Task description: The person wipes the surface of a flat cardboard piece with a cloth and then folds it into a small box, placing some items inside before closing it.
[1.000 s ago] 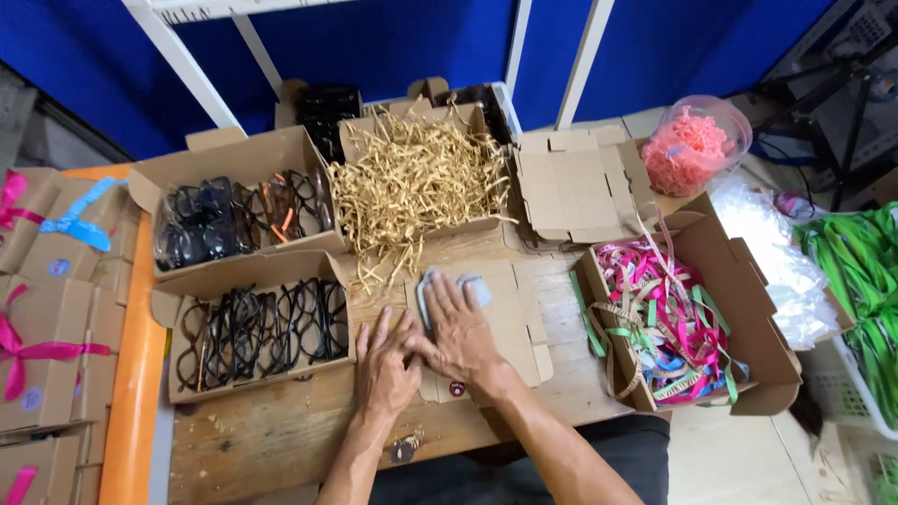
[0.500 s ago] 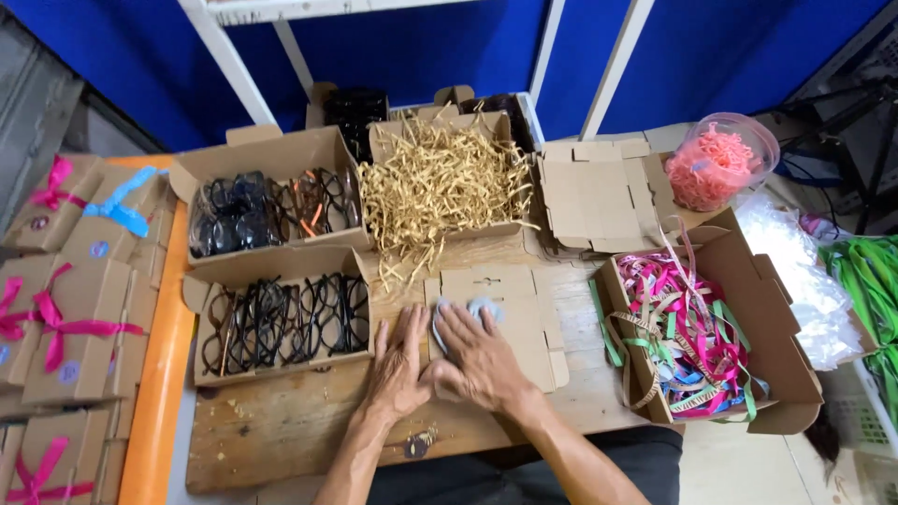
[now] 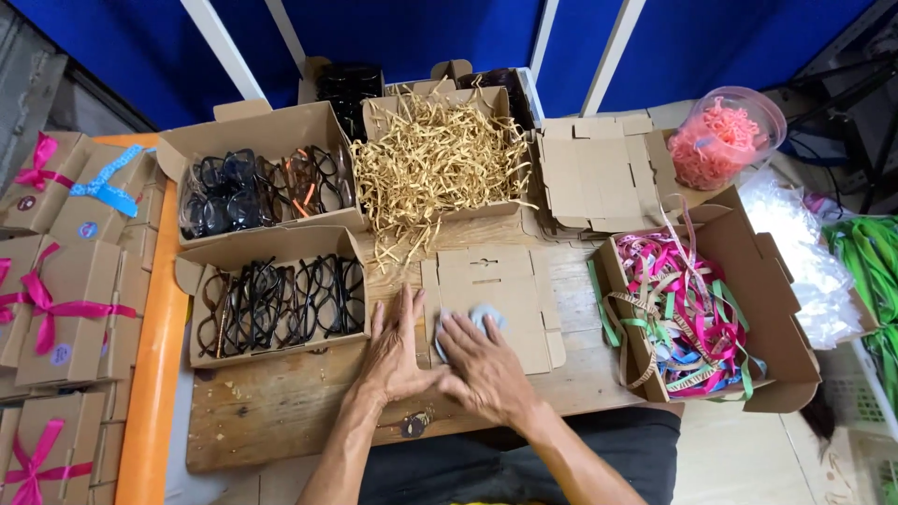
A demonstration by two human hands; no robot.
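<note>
The right hand (image 3: 482, 372) covers most of a pale grey-blue item (image 3: 482, 320) on the flat cardboard blank (image 3: 496, 292), so what the item is cannot be told. Left of the blank, the bowed gift boxes (image 3: 65, 299) are cut by the picture's left edge. Right of it, the green strips (image 3: 865, 257) run off the right edge. Behind it, shredded paper (image 3: 435, 164) half hides two dark-filled boxes (image 3: 348, 86), their contents unclear
</note>
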